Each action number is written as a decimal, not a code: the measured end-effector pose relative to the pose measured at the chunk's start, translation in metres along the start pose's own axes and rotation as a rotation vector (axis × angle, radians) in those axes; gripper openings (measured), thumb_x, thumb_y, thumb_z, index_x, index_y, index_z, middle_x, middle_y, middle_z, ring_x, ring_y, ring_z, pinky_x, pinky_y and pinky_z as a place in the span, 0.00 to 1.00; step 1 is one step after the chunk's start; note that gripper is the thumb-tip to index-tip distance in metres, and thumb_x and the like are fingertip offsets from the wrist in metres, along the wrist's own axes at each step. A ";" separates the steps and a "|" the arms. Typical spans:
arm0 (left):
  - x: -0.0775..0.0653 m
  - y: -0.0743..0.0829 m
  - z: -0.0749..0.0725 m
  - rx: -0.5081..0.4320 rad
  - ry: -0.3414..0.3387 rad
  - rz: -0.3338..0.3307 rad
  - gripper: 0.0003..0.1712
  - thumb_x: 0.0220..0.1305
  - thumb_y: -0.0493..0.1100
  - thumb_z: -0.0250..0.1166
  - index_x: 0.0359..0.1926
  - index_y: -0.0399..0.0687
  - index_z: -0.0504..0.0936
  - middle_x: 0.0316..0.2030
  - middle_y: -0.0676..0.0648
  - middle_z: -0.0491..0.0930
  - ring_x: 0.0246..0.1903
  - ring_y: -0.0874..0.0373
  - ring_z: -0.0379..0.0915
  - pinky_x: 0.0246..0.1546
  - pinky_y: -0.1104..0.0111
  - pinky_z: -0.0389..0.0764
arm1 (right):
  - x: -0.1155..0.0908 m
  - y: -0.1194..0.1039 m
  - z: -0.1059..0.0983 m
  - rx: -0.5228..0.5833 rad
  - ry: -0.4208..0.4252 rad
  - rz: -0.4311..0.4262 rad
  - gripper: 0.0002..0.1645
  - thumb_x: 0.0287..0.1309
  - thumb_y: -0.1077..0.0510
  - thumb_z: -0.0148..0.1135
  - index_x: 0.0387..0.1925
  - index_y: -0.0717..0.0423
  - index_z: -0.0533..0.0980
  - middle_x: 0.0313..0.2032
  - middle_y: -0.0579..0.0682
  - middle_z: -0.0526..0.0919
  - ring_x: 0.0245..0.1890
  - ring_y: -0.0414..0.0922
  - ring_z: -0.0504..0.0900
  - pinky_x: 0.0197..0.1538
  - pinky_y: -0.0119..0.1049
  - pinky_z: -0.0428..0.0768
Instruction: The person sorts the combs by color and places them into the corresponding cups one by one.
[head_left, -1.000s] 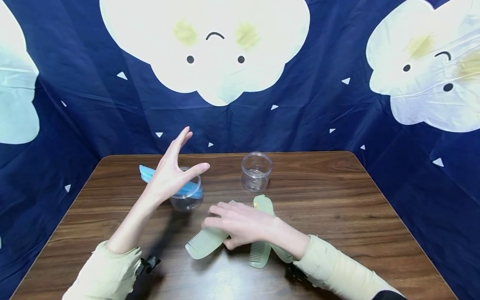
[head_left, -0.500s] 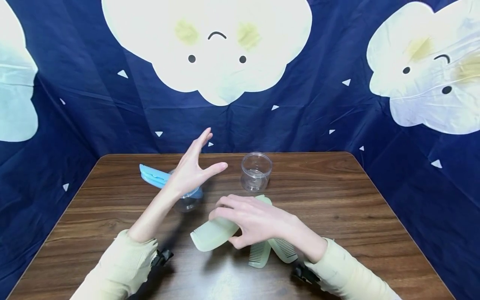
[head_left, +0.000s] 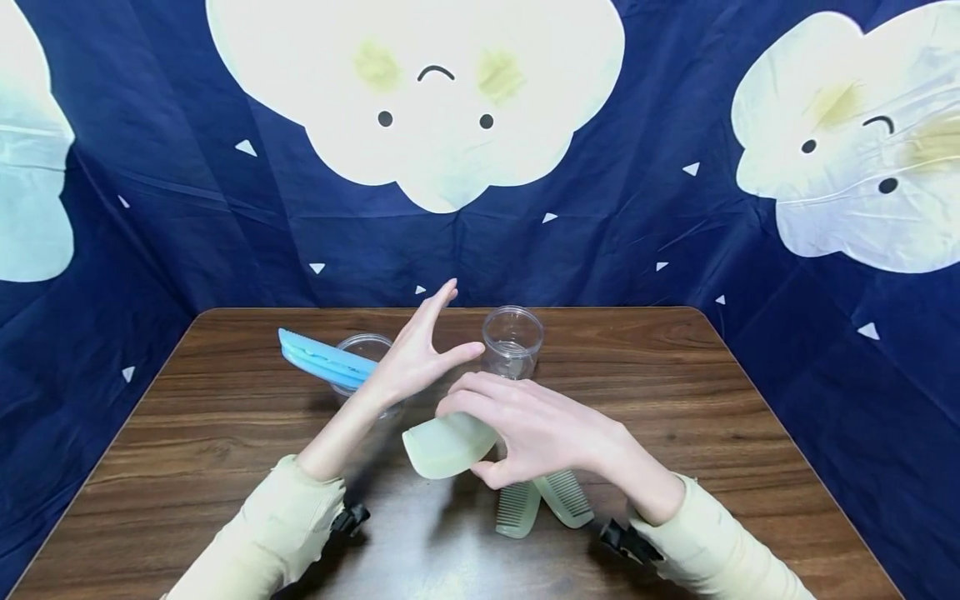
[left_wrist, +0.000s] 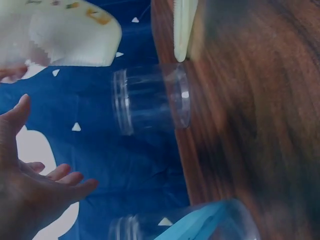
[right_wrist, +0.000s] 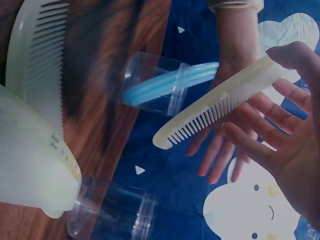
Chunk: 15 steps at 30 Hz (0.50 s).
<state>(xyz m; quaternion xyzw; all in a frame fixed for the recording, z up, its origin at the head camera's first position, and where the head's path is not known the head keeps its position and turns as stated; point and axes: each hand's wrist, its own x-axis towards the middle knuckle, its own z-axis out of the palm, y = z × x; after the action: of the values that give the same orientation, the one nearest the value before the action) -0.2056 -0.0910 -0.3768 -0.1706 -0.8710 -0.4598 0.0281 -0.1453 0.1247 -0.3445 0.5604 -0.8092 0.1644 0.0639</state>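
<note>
My right hand (head_left: pixel 540 425) pinches a pale green comb (head_left: pixel 448 446) between thumb and fingers, raised over the table. The right wrist view shows this comb (right_wrist: pixel 210 107) tilted, its teeth toward the fingers. My left hand (head_left: pixel 416 358) is in the air with thumb and fingers spread, holding nothing. It is close to an empty clear plastic jar (head_left: pixel 512 337) standing upright at the back. Two more pale green combs, one left (head_left: pixel 517 510) and one right (head_left: pixel 567 500), lie under my right hand, which hides their upper parts.
Left of my left hand stands a second clear jar (head_left: pixel 364 338) with blue combs (head_left: pixel 322 360) leaning out of its top to the left. The wooden table (head_left: pixel 712 417) ends at a dark blue cloth backdrop (head_left: pixel 465 258) with white clouds.
My right hand has lifted the green comb off the table and moved it up and slightly right. My left hand has moved right, from the jar of blue combs toward the empty jar.
</note>
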 end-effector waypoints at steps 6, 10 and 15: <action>0.006 -0.005 0.014 -0.023 -0.027 -0.012 0.57 0.62 0.64 0.71 0.81 0.76 0.46 0.80 0.51 0.56 0.79 0.49 0.53 0.75 0.41 0.62 | -0.001 -0.002 -0.011 0.045 0.009 0.006 0.35 0.47 0.50 0.76 0.59 0.45 0.73 0.54 0.38 0.77 0.52 0.34 0.76 0.53 0.27 0.79; 0.012 -0.008 0.023 -0.026 -0.042 0.019 0.56 0.63 0.60 0.72 0.82 0.68 0.47 0.80 0.47 0.56 0.80 0.47 0.52 0.75 0.42 0.61 | -0.001 -0.001 -0.017 0.071 0.019 0.013 0.36 0.48 0.51 0.76 0.59 0.46 0.72 0.57 0.39 0.76 0.56 0.35 0.75 0.56 0.29 0.79; 0.022 -0.019 0.032 -0.021 -0.042 0.111 0.57 0.59 0.50 0.73 0.82 0.48 0.50 0.80 0.39 0.56 0.79 0.40 0.52 0.76 0.41 0.60 | -0.002 0.001 -0.028 0.121 0.031 0.046 0.36 0.50 0.51 0.76 0.60 0.45 0.71 0.57 0.37 0.76 0.58 0.35 0.75 0.60 0.30 0.78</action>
<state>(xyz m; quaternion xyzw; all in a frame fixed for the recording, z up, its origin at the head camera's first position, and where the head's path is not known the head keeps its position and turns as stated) -0.2290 -0.0690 -0.4062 -0.2284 -0.8558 -0.4628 0.0334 -0.1479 0.1368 -0.3190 0.5419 -0.8093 0.2233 0.0386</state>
